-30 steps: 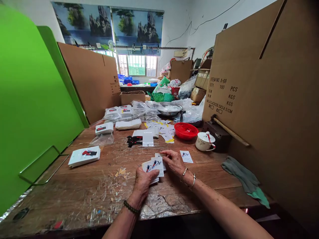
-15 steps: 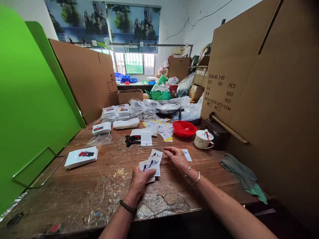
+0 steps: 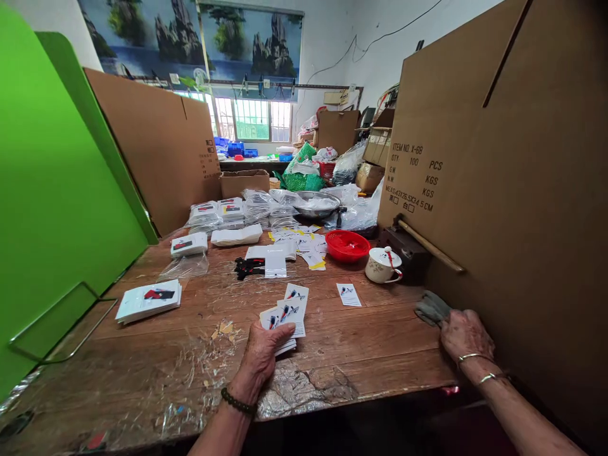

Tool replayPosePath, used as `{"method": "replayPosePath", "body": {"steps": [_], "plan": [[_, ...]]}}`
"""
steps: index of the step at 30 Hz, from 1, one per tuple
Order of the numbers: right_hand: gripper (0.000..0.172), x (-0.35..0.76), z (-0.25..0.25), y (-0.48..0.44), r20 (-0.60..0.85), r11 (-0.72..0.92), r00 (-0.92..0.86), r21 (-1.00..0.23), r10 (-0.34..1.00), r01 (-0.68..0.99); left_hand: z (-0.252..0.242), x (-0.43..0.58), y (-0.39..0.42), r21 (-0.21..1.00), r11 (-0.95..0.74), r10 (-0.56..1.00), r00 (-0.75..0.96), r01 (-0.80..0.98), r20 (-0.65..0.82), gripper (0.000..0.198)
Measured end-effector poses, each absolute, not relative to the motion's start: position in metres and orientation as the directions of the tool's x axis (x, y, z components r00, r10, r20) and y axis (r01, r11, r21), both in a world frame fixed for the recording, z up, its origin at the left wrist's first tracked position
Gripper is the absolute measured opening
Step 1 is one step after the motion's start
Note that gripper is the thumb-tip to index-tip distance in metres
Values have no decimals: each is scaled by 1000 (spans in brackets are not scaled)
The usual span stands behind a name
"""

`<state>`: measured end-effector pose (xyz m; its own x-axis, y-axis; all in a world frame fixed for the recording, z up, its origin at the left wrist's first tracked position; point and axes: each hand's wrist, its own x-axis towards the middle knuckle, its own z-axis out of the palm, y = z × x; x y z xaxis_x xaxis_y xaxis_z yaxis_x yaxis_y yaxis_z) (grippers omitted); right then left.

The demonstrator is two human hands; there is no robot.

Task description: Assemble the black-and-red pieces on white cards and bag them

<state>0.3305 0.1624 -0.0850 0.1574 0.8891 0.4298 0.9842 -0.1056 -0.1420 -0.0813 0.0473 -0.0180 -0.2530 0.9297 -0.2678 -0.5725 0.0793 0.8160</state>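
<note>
My left hand (image 3: 263, 347) grips a fanned bunch of printed cards (image 3: 291, 311), with the thumb pressed on top. At the right side of the table my right hand (image 3: 468, 337) is closed on a grey cloth (image 3: 431, 308), which looks like a glove; part of it sticks out beyond the fingers. A single printed card (image 3: 348, 295) lies flat between the two hands. Behind the held cards, black and red tools (image 3: 249, 268) lie beside white packets (image 3: 275, 261).
A red plastic basket (image 3: 347, 246) and a lidded cup (image 3: 382, 265) stand to the right. Packed stacks (image 3: 149, 301) lie at the left near a wire stand (image 3: 61, 360). Scattered cards (image 3: 304, 244) lie behind. Tall cardboard (image 3: 503, 190) and a green panel (image 3: 66, 190) flank the table.
My right hand has moved from beside the held cards to the far right and taken hold of the grey cloth. The lone card is now uncovered. My left hand keeps its cards.
</note>
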Motion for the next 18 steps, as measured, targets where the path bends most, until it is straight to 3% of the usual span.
{"method": "replayPosePath", "body": {"steps": [3, 5, 7, 9, 10, 12, 18], "plan": [[15, 290, -61, 167, 501, -17, 128, -219, 856, 976, -17, -76, 46, 817, 86, 936, -236, -571, -263, 50], [27, 240, -43, 163, 492, 216, 28, -432, 870, 876, -16, -72, 45, 822, 79, 946, -218, -564, -241, 50], [34, 182, -29, 154, 320, 309, -100, -712, 942, 630, -15, -67, 44, 835, 76, 955, -202, -544, -218, 49], [39, 131, -21, 143, 146, 269, -344, -899, 928, 346, -14, -63, 43, 849, 74, 960, -192, -523, -202, 48], [39, 111, -20, 138, 103, 229, -444, -943, 890, 240, -14, -63, 42, 854, 71, 961, -194, -515, -197, 48], [38, 83, -21, 133, 45, 129, -482, -982, 875, 141, -15, -65, 40, 863, 64, 957, -214, -502, -196, 47], [39, 63, -28, 137, -1, 65, -367, -984, 930, 169, -15, -80, 37, 867, 83, 945, -237, -491, -224, 49]]}}
